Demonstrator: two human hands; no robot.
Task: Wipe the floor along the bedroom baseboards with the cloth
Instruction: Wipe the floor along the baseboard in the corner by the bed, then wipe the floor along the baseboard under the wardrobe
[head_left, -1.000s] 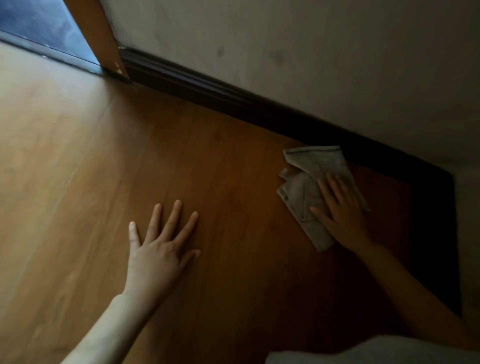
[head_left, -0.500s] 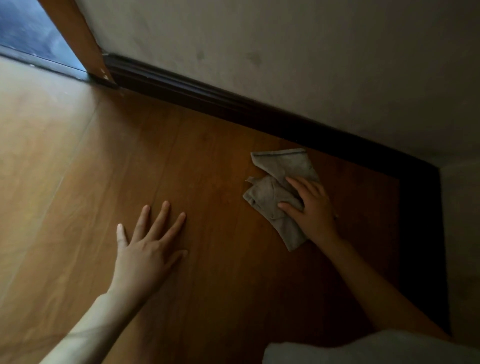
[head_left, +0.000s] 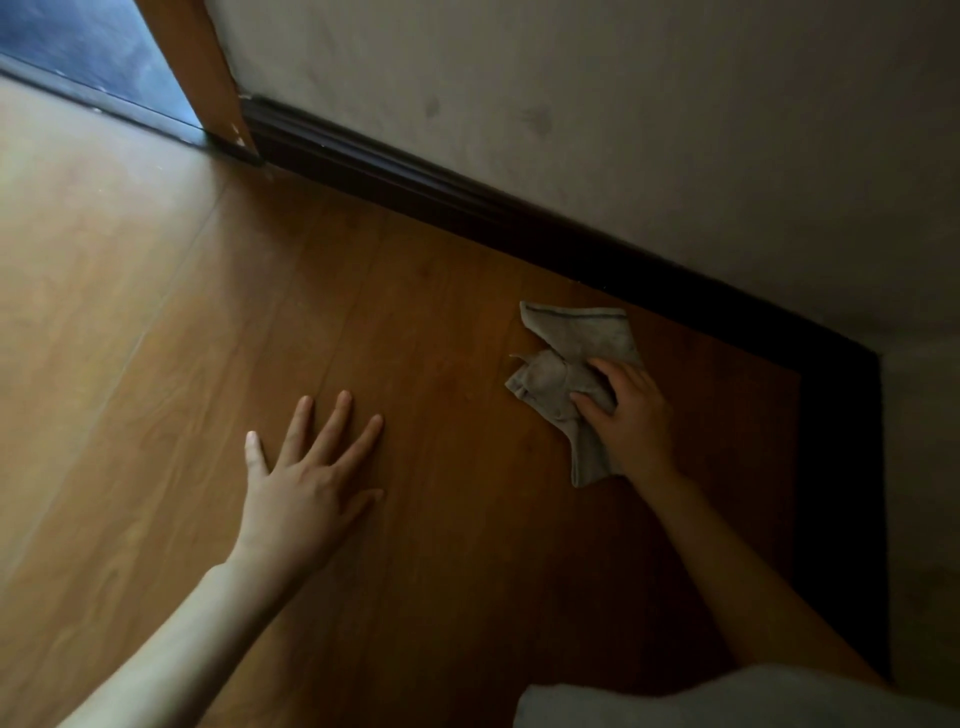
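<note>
A crumpled grey cloth (head_left: 558, 374) lies on the wooden floor (head_left: 426, 291), a short way out from the dark baseboard (head_left: 467, 208). My right hand (head_left: 631, 413) sits on the cloth's right part, and its curled fingers and thumb grip the bunched fabric. One corner of the cloth sticks out toward the baseboard, and a strip trails back under my wrist. My left hand (head_left: 306, 483) presses flat on the bare floor to the left, fingers spread and straight.
The baseboard runs along a pale wall (head_left: 623, 130) and turns a corner at the right (head_left: 841, 415). A wooden door frame (head_left: 202, 67) stands at the upper left beside a dark threshold. Pale fabric (head_left: 727, 701) fills the bottom right.
My right hand has slid the cloth left and away from the baseboard, and its fingers have gone from flat to curled on the fabric. My left hand stays planted on the floor.
</note>
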